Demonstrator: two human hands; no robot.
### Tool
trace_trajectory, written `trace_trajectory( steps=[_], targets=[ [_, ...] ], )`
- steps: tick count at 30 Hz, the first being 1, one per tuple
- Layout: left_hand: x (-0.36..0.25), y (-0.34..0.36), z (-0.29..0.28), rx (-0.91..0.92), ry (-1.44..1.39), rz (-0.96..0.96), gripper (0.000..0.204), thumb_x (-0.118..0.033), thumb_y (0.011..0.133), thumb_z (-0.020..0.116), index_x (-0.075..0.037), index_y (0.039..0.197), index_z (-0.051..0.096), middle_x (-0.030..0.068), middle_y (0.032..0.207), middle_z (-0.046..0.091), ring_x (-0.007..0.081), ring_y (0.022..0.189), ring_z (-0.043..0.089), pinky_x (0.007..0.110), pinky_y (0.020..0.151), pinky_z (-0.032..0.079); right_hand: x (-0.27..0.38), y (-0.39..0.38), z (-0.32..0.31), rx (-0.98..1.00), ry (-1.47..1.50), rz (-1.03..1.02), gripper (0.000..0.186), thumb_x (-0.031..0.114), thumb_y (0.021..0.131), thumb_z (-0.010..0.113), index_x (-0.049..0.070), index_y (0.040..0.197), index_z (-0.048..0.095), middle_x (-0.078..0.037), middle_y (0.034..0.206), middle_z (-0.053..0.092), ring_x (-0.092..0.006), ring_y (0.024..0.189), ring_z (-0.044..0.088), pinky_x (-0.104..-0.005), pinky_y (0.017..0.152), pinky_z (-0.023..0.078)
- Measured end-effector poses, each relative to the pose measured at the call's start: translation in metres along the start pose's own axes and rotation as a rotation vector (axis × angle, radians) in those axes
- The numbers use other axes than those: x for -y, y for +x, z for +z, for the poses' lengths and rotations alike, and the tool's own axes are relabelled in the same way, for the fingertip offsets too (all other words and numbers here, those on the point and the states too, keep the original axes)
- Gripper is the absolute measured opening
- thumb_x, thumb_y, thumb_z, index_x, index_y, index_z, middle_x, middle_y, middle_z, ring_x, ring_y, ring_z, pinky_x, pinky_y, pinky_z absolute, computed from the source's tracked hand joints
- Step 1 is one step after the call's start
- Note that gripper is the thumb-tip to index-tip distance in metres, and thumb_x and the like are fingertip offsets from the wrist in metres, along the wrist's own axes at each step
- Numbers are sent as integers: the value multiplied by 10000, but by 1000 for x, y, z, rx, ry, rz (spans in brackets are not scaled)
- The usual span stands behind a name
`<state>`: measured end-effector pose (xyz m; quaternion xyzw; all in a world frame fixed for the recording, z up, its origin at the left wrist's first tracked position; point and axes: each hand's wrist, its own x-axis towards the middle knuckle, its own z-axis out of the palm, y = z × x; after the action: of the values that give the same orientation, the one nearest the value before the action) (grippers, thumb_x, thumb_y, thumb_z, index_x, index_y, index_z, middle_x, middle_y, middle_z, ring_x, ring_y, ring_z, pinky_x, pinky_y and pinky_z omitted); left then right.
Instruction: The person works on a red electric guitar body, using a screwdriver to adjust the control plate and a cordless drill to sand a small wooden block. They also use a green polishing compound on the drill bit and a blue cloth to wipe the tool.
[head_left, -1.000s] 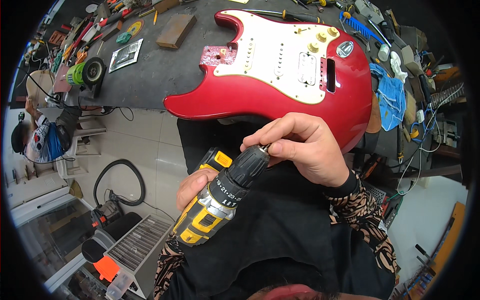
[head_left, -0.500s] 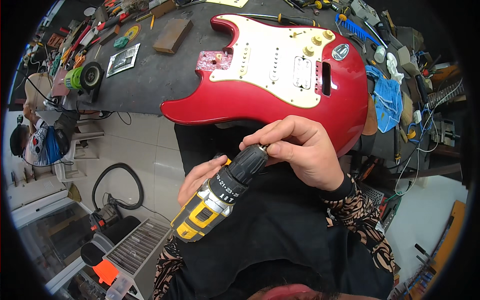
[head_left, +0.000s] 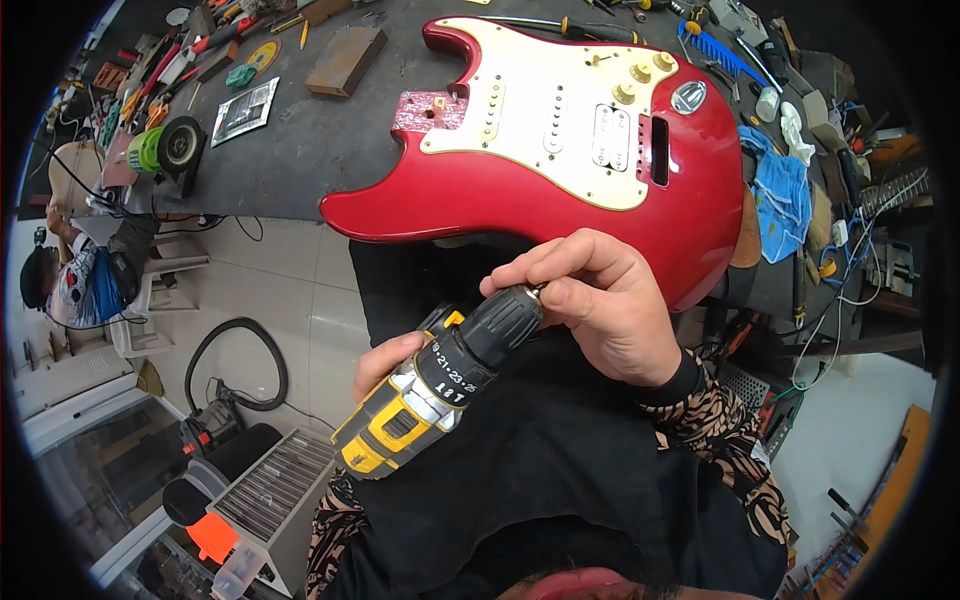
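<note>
A yellow and black cordless drill [head_left: 405, 425] is held over my lap, its black chuck [head_left: 503, 325] tilted up toward the right. My left hand [head_left: 385, 362] is closed around the drill from the left side; most of its fingers are hidden behind the tool. The thumb and fingers of my right hand [head_left: 612, 310] pinch at the chuck's mouth, on a small metal bit [head_left: 536, 292] of which only a little shows. Just beyond my hands lies a red electric guitar body [head_left: 430, 212] with a cream pickguard [head_left: 520, 110], its front edge overhanging the dark bench.
The dark workbench [head_left: 290, 175] carries a wooden block [head_left: 345, 62], a foil packet [head_left: 243, 111] and a green-and-black roller-like tool [head_left: 165, 150]. At right lie a blue face mask [head_left: 778, 195] and a blue comb [head_left: 715, 52]. Another person [head_left: 85, 275] sits at the far left.
The drill has tipped slightly down and left at its rear. My left fingers have drawn in closer around it, while my right hand stays pinched at the chuck's tip.
</note>
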<state>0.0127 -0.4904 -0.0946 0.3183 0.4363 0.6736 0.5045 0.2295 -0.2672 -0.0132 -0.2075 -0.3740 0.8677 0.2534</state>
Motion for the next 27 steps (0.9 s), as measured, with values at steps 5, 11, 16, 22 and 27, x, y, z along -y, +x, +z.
trace_trajectory(
  steps=[5, 11, 16, 22, 27],
  targets=[
    [-13, 14, 6, 145, 380, 250, 1024, -110, 867, 979, -27, 1657, 333, 170, 1416, 658, 229, 1274, 711, 306, 1081, 555, 0, -1, 2, 8, 48, 9, 126, 90, 1078, 739, 18, 1173, 697, -240, 1329, 764, -371, 1289, 756, -480, 1022, 679],
    [-3, 21, 11, 258, 290, 418, 1055, -141, 861, 990, 8, 1658, 316, 187, 1458, 636, 237, 1299, 702, 324, 1129, 524, -4, -1, 1, 50, 105, 5, 175, 97, 1127, 677, 9, 1275, 712, -206, 1401, 758, -229, 1244, 766, -382, 1021, 659],
    [-12, 19, 2, 261, 506, 416, 1104, -115, 828, 1005, -4, 1670, 300, 195, 1474, 619, 245, 1316, 694, 320, 1134, 523, -9, 1, 2, 92, 230, -15, 168, 99, 1132, 670, 18, 1273, 710, -216, 1422, 741, -260, 1285, 747, -429, 1089, 630],
    [-11, 17, 6, 137, -384, -157, 636, -362, 1052, 764, -37, 1549, 536, 204, 1336, 752, 239, 1154, 790, 341, 999, 641, -17, -1, -2, 87, 240, 2, 149, 160, 1094, 745, 73, 1213, 719, -185, 1388, 742, -372, 1370, 704, -489, 1100, 625],
    [-1, -10, -10, -269, -386, -476, 546, -496, 1164, 499, -35, 1323, 743, 189, 1127, 844, 273, 955, 853, 419, 829, 720, -18, 0, -5, 130, 275, -7, 152, 102, 1122, 691, 48, 1264, 708, -223, 1447, 725, -275, 1322, 734, -421, 1108, 619]
  ],
)
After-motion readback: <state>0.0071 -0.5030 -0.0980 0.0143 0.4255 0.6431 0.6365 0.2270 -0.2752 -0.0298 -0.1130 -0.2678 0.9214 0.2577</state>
